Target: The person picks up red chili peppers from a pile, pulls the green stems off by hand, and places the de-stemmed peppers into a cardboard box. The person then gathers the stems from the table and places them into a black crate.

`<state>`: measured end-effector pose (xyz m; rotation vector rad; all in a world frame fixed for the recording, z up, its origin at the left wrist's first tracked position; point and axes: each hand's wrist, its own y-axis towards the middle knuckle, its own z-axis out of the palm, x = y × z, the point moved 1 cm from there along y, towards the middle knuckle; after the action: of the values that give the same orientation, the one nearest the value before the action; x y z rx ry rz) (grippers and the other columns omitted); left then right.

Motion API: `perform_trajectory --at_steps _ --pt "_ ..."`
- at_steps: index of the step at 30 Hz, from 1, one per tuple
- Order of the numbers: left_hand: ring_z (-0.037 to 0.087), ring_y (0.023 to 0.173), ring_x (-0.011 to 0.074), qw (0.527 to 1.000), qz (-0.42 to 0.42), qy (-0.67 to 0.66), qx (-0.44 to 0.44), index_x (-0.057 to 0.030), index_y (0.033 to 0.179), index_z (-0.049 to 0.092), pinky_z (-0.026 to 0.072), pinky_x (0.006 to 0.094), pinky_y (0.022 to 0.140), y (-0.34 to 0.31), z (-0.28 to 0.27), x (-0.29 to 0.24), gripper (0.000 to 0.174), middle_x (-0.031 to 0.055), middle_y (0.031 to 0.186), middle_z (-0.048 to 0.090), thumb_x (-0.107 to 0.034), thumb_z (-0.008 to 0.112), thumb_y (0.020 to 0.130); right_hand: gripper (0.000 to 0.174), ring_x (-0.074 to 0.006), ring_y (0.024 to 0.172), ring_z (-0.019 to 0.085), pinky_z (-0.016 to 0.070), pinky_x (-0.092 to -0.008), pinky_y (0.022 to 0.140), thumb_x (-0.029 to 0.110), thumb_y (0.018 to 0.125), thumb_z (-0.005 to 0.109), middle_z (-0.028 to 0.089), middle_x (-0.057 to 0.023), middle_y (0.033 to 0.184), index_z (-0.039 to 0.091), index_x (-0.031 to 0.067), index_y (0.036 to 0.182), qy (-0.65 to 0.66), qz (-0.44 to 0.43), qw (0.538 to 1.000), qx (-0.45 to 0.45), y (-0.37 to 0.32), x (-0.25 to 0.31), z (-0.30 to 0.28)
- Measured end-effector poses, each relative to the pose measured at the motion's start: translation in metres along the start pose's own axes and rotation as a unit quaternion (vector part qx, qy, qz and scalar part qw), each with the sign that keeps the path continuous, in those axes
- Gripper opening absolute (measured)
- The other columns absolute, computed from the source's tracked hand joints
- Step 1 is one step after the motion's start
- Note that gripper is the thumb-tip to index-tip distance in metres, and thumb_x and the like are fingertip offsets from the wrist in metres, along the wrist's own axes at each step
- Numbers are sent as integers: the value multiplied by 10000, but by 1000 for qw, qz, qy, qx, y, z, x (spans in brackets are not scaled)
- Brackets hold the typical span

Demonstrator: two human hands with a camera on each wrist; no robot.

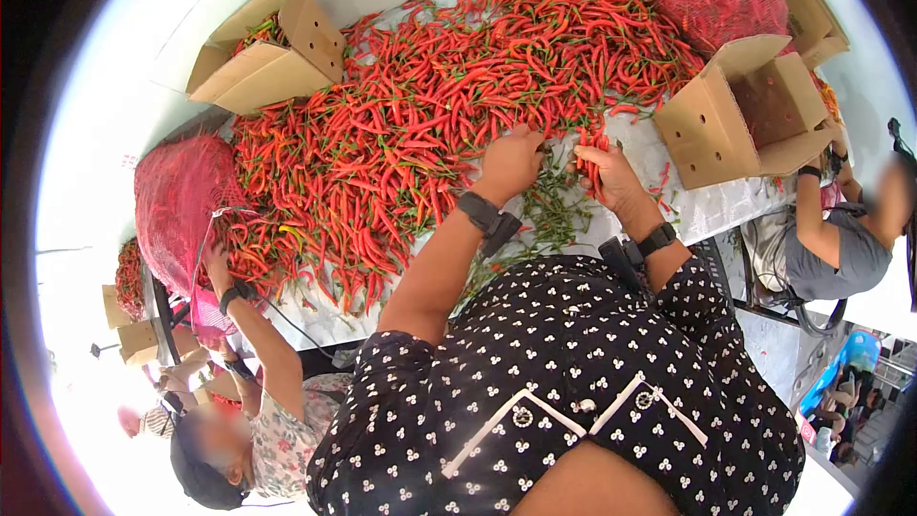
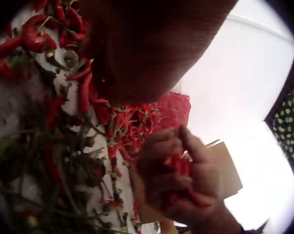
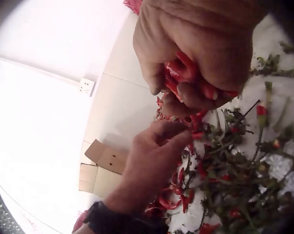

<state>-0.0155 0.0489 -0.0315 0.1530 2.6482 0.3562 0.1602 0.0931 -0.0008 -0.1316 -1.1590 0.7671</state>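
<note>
My right hand [image 1: 616, 180] has its fingers curled round several red chilies [image 1: 590, 167]; these chilies [image 3: 183, 70] also show between thumb and fingers in the right wrist view. Just left of it, my left hand [image 1: 511, 164] is at the near edge of the chili pile [image 1: 420, 119], its fingers bent. In the right wrist view the left hand's [image 3: 154, 153] thumb and fingers come close together beside red chilies; whether anything is pinched there is unclear. Green stems [image 1: 554, 210] lie scattered below both hands on the pale table cover [image 1: 702, 215].
An open cardboard box [image 1: 707, 129] stands at the right, another box [image 1: 272, 76] at the back left. Red mesh sacks [image 1: 186, 210] bulge at the left and back right. One person [image 1: 277, 420] works at the left, another [image 1: 821, 239] at the right.
</note>
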Motion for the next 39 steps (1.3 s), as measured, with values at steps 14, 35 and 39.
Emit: perform_trajectory --at_steps 14,35,39 --pt "565 624 108 896 -189 -401 -26 7 795 609 439 290 552 6 -46 -29 232 77 691 605 -216 662 759 216 -61 546 522 362 -202 405 144 780 672 586 14 727 561 101 960 -78 -11 995 53 -3 1 23" --pt "511 535 130 928 -149 -284 187 -66 843 632 394 294 494 -2 -41 4 190 5 550 500 -250 617 799 136 -140 646 569 383 -191 400 126 851 533 580 -76 836 532 55 967 75 31 993 89 4 2 -20" --pt "592 730 262 999 40 -6 19 -107 906 644 469 383 601 -2 -29 2 205 89 763 568 -144 604 708 140 -137 663 578 392 -187 392 135 842 550 590 -67 840 522 65 959 88 30 994 62 1 6 -24"
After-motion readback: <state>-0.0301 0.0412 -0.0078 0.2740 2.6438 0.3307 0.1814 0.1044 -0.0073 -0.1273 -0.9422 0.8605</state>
